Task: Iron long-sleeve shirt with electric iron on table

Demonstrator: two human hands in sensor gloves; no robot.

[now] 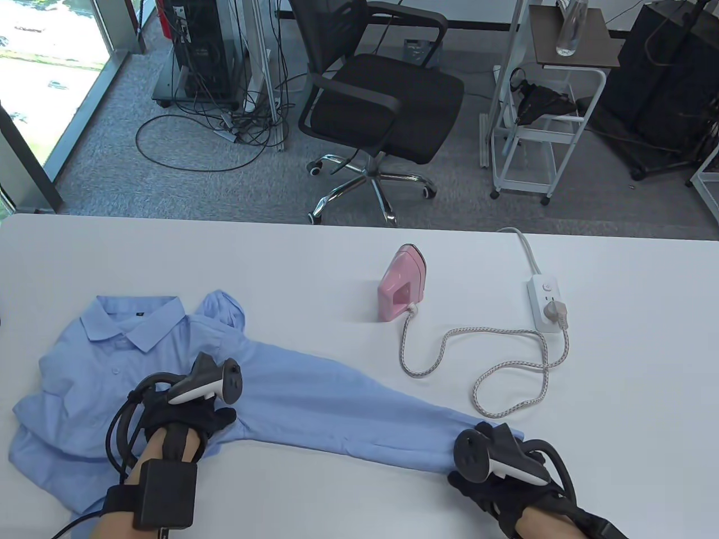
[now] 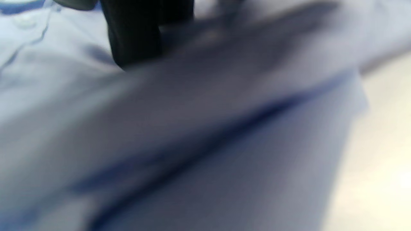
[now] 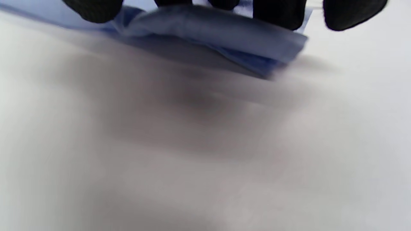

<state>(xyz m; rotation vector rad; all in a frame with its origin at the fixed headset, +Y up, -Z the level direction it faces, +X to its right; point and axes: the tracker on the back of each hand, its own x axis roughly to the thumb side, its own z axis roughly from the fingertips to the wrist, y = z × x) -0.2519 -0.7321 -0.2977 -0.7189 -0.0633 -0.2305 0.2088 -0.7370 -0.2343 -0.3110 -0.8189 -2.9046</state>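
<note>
A light blue long-sleeve shirt lies on the white table at the left, with one sleeve stretched out to the right. My left hand rests on the shirt where that sleeve starts; in the left wrist view a finger touches the fabric. My right hand holds the cuff end of the sleeve; in the right wrist view its fingers grip the cuff, slightly raised off the table. A pink iron stands on end mid-table, apart from both hands.
The iron's braided cord loops across the table to a white power strip at the right. Beyond the table's far edge stand an office chair and a white cart.
</note>
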